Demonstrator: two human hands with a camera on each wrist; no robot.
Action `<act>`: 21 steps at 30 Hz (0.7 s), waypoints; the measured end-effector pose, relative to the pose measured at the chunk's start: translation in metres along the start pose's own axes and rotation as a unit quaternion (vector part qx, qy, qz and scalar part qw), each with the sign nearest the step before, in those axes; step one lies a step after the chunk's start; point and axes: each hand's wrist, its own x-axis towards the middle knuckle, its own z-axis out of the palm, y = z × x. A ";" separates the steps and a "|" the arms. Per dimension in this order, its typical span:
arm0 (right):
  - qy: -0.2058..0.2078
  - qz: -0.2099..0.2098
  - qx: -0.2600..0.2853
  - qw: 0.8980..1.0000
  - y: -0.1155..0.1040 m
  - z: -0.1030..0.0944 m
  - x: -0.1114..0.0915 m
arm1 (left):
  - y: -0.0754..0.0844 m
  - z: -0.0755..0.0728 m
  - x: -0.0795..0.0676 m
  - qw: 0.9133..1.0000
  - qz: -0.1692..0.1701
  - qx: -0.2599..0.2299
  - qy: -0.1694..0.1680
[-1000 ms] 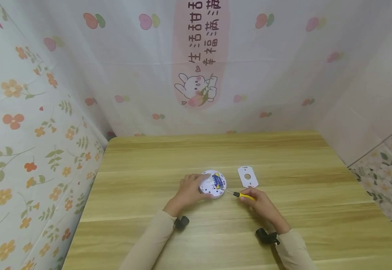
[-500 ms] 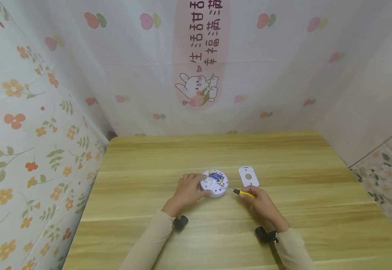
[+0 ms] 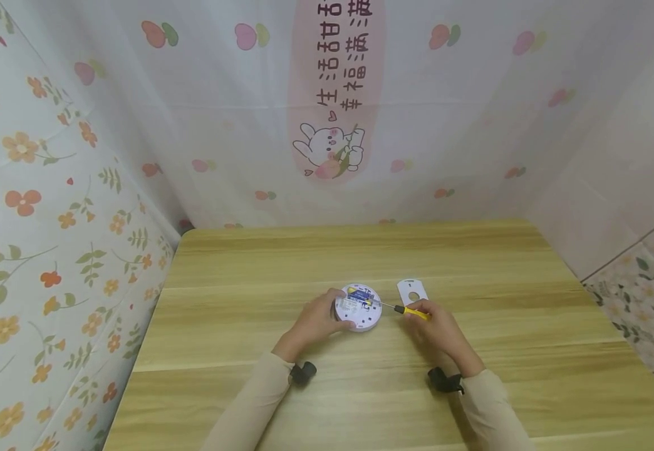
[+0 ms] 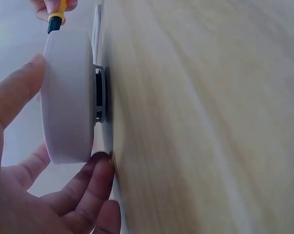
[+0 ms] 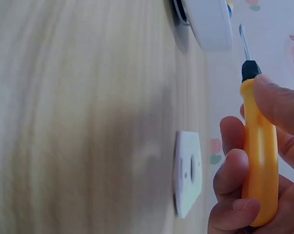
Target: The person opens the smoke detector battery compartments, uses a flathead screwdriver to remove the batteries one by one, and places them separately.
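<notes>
My left hand [image 3: 317,318] grips the left side of a round white smoke alarm [image 3: 356,321], thumb at the near rim and fingers round the far side. The alarm's flat back faces up, and a blue and yellow battery [image 3: 359,293] shows in its recess. In the left wrist view the alarm [image 4: 68,97] stands slightly off the table on a vented part. My right hand [image 3: 441,331] holds a small screwdriver [image 3: 417,312] by its yellow handle. Its thin metal shaft points left, the tip over the alarm's back beside the battery.
A white mounting plate [image 3: 411,289] with a centre hole lies just beyond my right hand, partly covered by it. The wooden table [image 3: 248,263] runs back to a printed curtain [image 3: 220,113], with a flowered curtain [image 3: 67,250] along the left.
The alarm has turned anticlockwise under my left hand, swinging the battery toward the far side. My right hand has moved slightly away from me, bringing the screwdriver tip from the near-right edge to beside the battery.
</notes>
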 end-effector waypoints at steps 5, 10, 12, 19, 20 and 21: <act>-0.012 0.001 -0.017 1.000 -0.004 -0.003 0.002 | -0.004 0.001 0.000 0.999 -0.008 -0.035 -0.018; -0.024 0.000 -0.034 0.999 -0.009 -0.005 0.002 | -0.006 0.001 -0.001 0.998 -0.008 -0.052 -0.028; -0.028 -0.002 -0.044 0.999 -0.012 -0.007 0.002 | -0.005 0.000 -0.001 0.998 -0.006 -0.052 -0.029; -0.039 -0.040 -0.137 0.989 -0.025 -0.019 -0.001 | -0.004 -0.003 -0.004 0.998 -0.014 -0.055 -0.041; -0.040 -0.048 -0.149 0.987 -0.027 -0.021 -0.001 | -0.004 -0.004 -0.005 0.998 -0.015 -0.054 -0.043; -0.040 -0.059 -0.160 0.984 -0.030 -0.023 -0.001 | -0.004 -0.004 -0.005 0.998 -0.017 -0.053 -0.044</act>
